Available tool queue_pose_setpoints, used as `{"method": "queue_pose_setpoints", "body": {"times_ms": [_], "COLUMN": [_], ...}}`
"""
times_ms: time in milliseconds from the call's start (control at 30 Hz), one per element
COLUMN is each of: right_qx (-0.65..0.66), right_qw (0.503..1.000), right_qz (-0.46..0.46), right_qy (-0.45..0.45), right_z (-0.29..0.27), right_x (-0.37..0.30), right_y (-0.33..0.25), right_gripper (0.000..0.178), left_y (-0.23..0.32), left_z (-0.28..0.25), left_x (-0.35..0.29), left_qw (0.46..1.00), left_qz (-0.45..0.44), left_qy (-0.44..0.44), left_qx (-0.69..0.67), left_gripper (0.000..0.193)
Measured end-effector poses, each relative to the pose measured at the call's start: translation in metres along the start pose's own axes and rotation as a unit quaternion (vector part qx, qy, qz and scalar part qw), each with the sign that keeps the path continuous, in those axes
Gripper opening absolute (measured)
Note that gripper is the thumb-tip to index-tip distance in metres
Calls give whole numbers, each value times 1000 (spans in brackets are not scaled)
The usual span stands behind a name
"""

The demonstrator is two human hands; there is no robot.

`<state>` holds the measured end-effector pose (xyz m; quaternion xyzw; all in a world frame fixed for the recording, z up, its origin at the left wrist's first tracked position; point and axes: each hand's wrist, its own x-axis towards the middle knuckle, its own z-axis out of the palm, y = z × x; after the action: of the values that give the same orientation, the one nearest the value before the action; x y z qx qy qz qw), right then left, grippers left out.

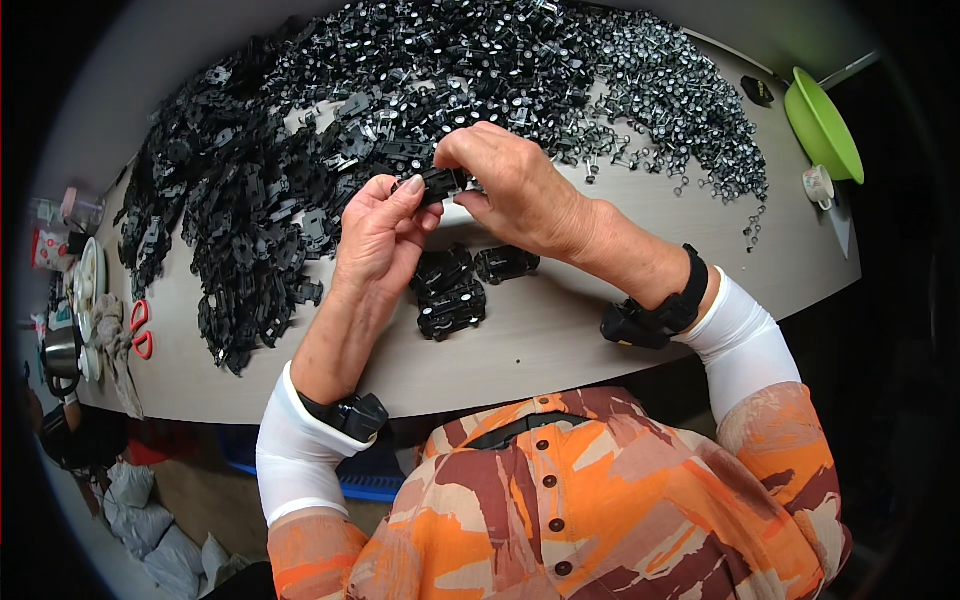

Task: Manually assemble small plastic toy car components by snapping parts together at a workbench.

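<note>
My left hand (378, 238) pinches a small black plastic toy car chassis (438, 187) between thumb and fingers, above the table's middle. From the right, my right hand (525, 190) has its bent fingers and thumb closed around the other end of that chassis; its fingertips are partly hidden. Just below the hands lies a small group of black toy car chassis (452, 308) with wheels, set close together. One more wheeled chassis (506, 263) lies at the group's right.
A heap of black chassis parts (240, 210) covers the table's left side. Wheel-and-axle pieces (670, 95) spread across the back and right. At the right edge stand a green basin (825, 125) and a cup (818, 186). Red-handled scissors (141, 330) lie at far left, beside a cloth (115, 345).
</note>
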<state>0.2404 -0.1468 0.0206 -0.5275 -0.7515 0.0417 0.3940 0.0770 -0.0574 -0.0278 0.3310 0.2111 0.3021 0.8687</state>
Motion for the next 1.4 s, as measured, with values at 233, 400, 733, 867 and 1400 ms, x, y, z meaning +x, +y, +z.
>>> {"method": "queue_pose_setpoints", "body": {"times_ms": [233, 400, 733, 867, 1400], "right_qx": [29, 14, 160, 144, 173], "right_qw": [996, 1000, 964, 963, 967], "right_qz": [-23, 3, 198, 158, 161], "right_qy": [77, 25, -83, -165, -94], "right_z": [-1, -5, -12, -12, -2], "right_x": [-2, -7, -14, -13, -14], "right_y": [5, 1, 0, -1, 9], "right_gripper": [37, 34, 22, 21, 11], "left_y": [3, 14, 105, 100, 117], "left_z": [10, 16, -11, -23, -24], "left_x": [-2, 3, -16, -4, -10], "left_qw": [998, 988, 439, 432, 874], "left_qz": [10, -64, -5, 18, 116], "left_qy": [-52, -76, 141, 92, 39], "left_qx": [-15, 116, 887, 897, 471], "left_gripper": [13, 14, 22, 26, 14]}}
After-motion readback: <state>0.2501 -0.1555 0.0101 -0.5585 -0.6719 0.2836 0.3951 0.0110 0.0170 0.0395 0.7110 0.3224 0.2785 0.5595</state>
